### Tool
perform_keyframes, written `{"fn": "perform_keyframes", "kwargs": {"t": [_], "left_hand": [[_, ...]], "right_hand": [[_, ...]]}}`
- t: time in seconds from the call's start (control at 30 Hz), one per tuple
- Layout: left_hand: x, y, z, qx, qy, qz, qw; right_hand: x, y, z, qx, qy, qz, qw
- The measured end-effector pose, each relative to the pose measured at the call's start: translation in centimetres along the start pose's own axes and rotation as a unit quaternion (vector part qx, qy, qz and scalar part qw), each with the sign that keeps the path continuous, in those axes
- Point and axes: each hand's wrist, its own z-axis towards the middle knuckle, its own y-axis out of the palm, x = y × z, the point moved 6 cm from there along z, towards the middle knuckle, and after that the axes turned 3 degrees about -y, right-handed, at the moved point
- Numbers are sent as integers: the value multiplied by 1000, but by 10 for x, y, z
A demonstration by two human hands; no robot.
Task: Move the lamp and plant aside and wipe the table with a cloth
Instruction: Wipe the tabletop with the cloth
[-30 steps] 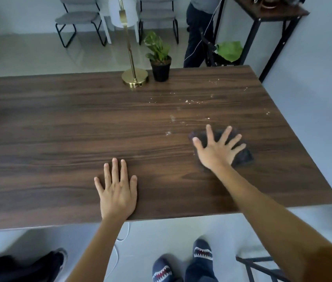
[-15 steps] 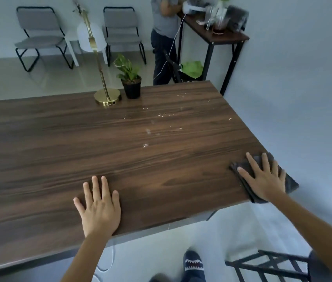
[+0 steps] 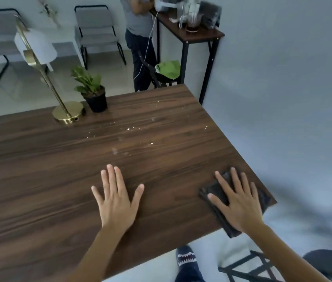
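Note:
My right hand [image 3: 237, 202] lies flat with spread fingers on a dark folded cloth [image 3: 214, 192] at the near right corner of the wooden table [image 3: 39, 180]; the cloth overhangs the table's edge. My left hand [image 3: 116, 198] rests flat on the bare wood, fingers apart, holding nothing. A brass lamp [image 3: 68, 115] with a white shade and a small potted plant [image 3: 94, 92] in a black pot stand side by side at the table's far edge. White crumbs [image 3: 132, 129] are scattered on the wood between the plant and my hands.
A person [image 3: 138, 37] stands beyond the table beside a narrow side table [image 3: 201, 35] with jars on it. Two grey chairs [image 3: 98, 31] stand by the back wall. A black frame [image 3: 246, 269] sits on the floor near my feet, to the right.
My right hand has dragged the cloth from mid-table to the near right corner. My view has swung to the right, so my left hand sits nearer the centre of the picture.

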Motion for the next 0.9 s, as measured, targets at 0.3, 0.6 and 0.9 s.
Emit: {"fn": "perform_keyframes", "kwargs": {"t": [0.3, 0.6, 0.9], "left_hand": [[7, 20, 3, -32, -30, 75, 996], [-5, -6, 40, 36, -76, -120, 989], [-92, -18, 84, 55, -302, -16, 952]], "right_hand": [[-24, -24, 243, -4, -12, 34, 999], [-172, -35, 267, -16, -285, 31, 958], [-45, -35, 271, 14, 11, 69, 997]]}}
